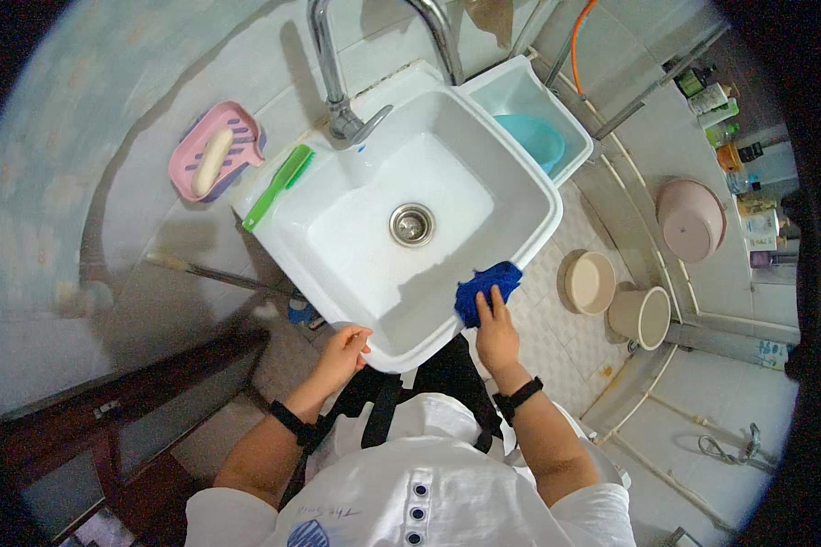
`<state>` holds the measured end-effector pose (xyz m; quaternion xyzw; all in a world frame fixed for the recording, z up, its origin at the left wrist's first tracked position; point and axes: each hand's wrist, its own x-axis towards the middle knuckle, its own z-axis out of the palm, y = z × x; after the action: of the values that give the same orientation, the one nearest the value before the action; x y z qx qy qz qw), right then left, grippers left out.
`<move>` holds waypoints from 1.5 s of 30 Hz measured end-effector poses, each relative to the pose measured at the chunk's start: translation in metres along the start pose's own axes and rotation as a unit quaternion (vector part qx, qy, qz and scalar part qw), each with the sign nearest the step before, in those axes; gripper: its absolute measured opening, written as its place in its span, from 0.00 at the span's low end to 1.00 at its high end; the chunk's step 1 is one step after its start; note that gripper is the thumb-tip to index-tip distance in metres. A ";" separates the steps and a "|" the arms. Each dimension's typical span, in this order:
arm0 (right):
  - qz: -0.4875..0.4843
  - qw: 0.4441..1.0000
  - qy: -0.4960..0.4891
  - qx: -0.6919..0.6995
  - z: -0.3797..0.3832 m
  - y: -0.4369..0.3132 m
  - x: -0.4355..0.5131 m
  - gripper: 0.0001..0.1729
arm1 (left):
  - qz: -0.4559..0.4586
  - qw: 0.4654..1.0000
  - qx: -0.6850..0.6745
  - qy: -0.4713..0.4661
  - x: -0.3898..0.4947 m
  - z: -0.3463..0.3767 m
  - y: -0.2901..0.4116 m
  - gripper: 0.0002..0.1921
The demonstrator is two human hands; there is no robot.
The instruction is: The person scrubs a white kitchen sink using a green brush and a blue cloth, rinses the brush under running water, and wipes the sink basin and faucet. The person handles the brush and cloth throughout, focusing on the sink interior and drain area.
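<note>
A white sink (445, 184) with a round metal drain (412, 225) lies before me. My right hand (498, 335) presses a crumpled blue cloth (487, 290) on the sink's near right rim, fingers spread on top of it. At the near left corner, my left hand (345, 352) rests by the rim with its fingers curled and thumb near the fingertips; nothing shows in it. A green brush (280, 186) lies on the sink's left ledge. Behind the basin stands a chrome faucet (345, 119). On the left wall, a pink soap dish (227, 154) holds a pale bar of soap (212, 163).
Right of the sink, a white tub (578, 147) holds a light blue basin (530, 140). Beige basin (590, 283) and bucket (640, 318) stand on the tiled floor. A pink bucket (691, 219) and several bottles (732, 157) are farther right. A dark wooden door frame (157, 369) is at left.
</note>
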<state>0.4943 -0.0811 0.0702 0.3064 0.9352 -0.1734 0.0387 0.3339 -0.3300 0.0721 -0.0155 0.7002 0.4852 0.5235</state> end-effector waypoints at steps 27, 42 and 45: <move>-0.201 0.976 -0.056 -0.061 -0.085 0.112 0.337 0.29 | -0.002 0.990 -0.066 0.121 0.051 0.183 0.075 0.13; -0.064 0.997 -0.035 0.012 -0.096 0.202 0.147 0.33 | 0.019 0.995 -0.006 0.093 0.064 0.147 0.053 0.13; -0.083 0.995 -0.005 0.047 -0.090 0.192 0.163 0.33 | 0.010 0.996 -0.007 0.088 0.066 0.145 0.053 0.13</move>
<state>0.4778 0.1861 0.0675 0.2284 0.9481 -0.2209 0.0145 0.3805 -0.1691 0.0604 -0.0547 0.7400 0.4924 0.4548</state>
